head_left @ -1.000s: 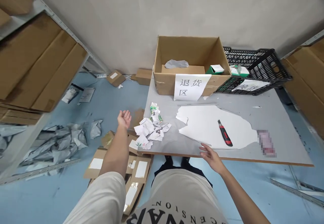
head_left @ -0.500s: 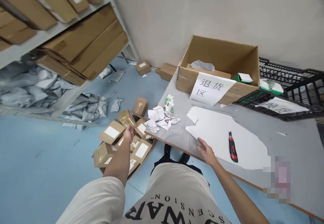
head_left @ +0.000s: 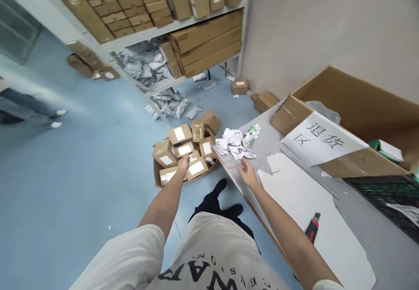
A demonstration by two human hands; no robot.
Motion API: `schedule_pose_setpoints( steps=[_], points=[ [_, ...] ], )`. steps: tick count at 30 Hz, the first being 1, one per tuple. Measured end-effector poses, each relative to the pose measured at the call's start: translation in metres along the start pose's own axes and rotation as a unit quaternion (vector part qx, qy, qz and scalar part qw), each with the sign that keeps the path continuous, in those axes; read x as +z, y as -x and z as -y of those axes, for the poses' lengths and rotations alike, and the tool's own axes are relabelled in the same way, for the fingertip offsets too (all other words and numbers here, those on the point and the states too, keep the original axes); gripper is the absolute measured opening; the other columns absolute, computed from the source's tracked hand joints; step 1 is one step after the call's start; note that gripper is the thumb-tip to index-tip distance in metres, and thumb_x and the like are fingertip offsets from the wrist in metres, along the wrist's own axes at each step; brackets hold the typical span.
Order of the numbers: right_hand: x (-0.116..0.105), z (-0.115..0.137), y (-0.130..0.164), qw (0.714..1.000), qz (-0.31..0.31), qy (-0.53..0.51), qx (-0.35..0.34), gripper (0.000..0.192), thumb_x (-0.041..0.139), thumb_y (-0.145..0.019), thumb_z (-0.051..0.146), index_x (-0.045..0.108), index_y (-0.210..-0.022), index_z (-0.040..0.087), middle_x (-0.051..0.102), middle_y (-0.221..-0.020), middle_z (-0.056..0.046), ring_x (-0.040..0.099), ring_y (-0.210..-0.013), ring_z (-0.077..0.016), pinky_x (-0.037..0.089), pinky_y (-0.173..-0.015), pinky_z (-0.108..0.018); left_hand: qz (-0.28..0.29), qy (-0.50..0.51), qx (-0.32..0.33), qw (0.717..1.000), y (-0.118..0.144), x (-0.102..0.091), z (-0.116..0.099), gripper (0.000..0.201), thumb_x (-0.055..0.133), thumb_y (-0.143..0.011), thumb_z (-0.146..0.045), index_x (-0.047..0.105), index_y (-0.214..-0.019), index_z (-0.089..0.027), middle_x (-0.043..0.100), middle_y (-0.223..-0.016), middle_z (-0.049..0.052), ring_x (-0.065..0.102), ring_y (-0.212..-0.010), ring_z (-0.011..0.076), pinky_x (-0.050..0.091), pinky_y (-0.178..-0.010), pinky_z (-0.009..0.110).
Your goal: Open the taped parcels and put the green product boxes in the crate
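My left hand (head_left: 183,163) is above the small brown boxes (head_left: 179,133) piled in a large carton (head_left: 157,174) on the floor. Its fingers point down among the boxes and are mostly hidden, so I cannot tell whether they grip one. White labels show on several boxes. At the table's edge, my right hand (head_left: 248,173) is open with nothing in it, fingers apart, just below a heap of crumpled, torn paper (head_left: 236,138). Beside my right forearm lies a torn white sheet (head_left: 330,233). A red and black utility knife (head_left: 312,228) rests on it, partly behind the forearm.
A large open carton (head_left: 343,167) with a handwritten paper sign (head_left: 322,137) stands on the grey table, beside a black plastic crate (head_left: 386,207). Shelving (head_left: 131,41) with boxes and grey parcels (head_left: 147,65) stands ahead. Another person's legs (head_left: 29,104) show at far left.
My view has turned left, bringing more shelving and a person's legs in. My right hand has moved from the white sheet towards the crumpled paper. My left hand has shifted across the box pile.
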State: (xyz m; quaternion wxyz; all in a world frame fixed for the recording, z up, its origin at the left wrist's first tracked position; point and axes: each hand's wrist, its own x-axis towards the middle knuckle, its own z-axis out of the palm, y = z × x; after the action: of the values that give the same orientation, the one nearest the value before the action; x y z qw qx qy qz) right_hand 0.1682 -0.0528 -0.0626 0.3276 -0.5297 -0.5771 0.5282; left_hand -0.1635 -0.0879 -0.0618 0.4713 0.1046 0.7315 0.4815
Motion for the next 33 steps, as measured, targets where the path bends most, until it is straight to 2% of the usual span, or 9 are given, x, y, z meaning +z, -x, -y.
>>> schedule_pose_setpoints(
  steps=[5, 9, 14, 20, 26, 30, 33],
  points=[
    [0.052, 0.019, -0.028, 0.999, 0.04, -0.032, -0.016, 0.076, 0.05, -0.078, 0.058, 0.036, -0.139, 0.015, 0.037, -0.146, -0.014, 0.036, -0.134, -0.0253, 0.031, -0.109, -0.045, -0.055, 0.051, 0.006, 0.997, 0.016, -0.04, 0.008, 0.048, 0.048, -0.086, -0.052, 0.053, -0.12, -0.018, 0.05, -0.135, 0.015, 0.044, -0.129, 0.023, 0.036, -0.104, 0.037],
    [0.082, 0.03, -0.043, 0.997, 0.062, -0.014, -0.034, 0.081, 0.051, -0.077, 0.062, 0.033, -0.141, 0.015, 0.033, -0.148, -0.014, 0.032, -0.136, -0.0249, 0.029, -0.11, -0.045, -0.073, 0.07, 0.01, 0.995, 0.012, -0.068, 0.006, 0.05, 0.047, -0.088, -0.05, 0.049, -0.127, -0.019, 0.044, -0.141, 0.013, 0.04, -0.132, 0.0233, 0.036, -0.105, 0.037],
    [0.121, 0.039, -0.064, 0.996, 0.077, 0.004, -0.036, 0.09, 0.051, -0.075, 0.064, 0.024, -0.145, 0.013, 0.03, -0.149, -0.016, 0.032, -0.136, -0.0232, 0.03, -0.11, -0.041, -0.082, 0.072, 0.007, 0.994, -0.012, -0.104, 0.012, 0.053, 0.052, -0.086, -0.049, 0.048, -0.128, -0.017, 0.043, -0.141, 0.014, 0.039, -0.132, 0.0261, 0.036, -0.104, 0.04],
    [0.184, 0.041, -0.096, 0.995, 0.091, 0.03, -0.031, 0.09, 0.046, -0.08, 0.064, 0.009, -0.149, 0.018, 0.025, -0.151, -0.015, 0.03, -0.137, -0.0229, 0.027, -0.111, -0.044, -0.091, 0.051, 0.014, 0.994, -0.058, -0.146, 0.029, 0.052, 0.053, -0.084, -0.053, 0.055, -0.122, -0.017, 0.052, -0.133, 0.014, 0.041, -0.13, 0.0281, 0.034, -0.103, 0.039],
    [0.233, 0.014, -0.129, 0.989, 0.113, 0.097, 0.004, 0.088, 0.049, -0.079, 0.062, 0.018, -0.148, 0.016, 0.029, -0.15, -0.013, 0.026, -0.139, -0.023, 0.024, -0.113, -0.041, -0.07, 0.02, 0.002, 0.997, -0.105, -0.168, 0.051, 0.055, 0.048, -0.085, -0.057, 0.055, -0.122, -0.017, 0.048, -0.138, 0.013, 0.042, -0.129, 0.0272, 0.035, -0.102, 0.036],
    [0.252, -0.018, -0.146, 0.974, 0.121, 0.178, 0.068, 0.085, 0.052, -0.076, 0.063, 0.032, -0.144, 0.017, 0.038, -0.146, -0.011, 0.03, -0.137, -0.0248, 0.022, -0.113, -0.038, -0.057, -0.014, -0.025, 0.998, -0.125, -0.174, 0.073, 0.058, 0.044, -0.085, -0.061, 0.057, -0.12, -0.017, 0.052, -0.134, 0.011, 0.042, -0.129, 0.0278, 0.033, -0.104, 0.038],
    [0.264, -0.049, -0.16, 0.956, 0.135, 0.236, 0.111, 0.083, 0.046, -0.078, 0.065, 0.037, -0.141, 0.013, 0.042, -0.142, -0.015, 0.036, -0.134, -0.0271, 0.023, -0.111, -0.042, -0.055, -0.03, -0.046, 0.997, -0.138, -0.175, 0.098, 0.059, 0.046, -0.083, -0.062, 0.06, -0.115, -0.015, 0.053, -0.133, 0.014, 0.041, -0.13, 0.0296, 0.03, -0.106, 0.039]
  ],
)
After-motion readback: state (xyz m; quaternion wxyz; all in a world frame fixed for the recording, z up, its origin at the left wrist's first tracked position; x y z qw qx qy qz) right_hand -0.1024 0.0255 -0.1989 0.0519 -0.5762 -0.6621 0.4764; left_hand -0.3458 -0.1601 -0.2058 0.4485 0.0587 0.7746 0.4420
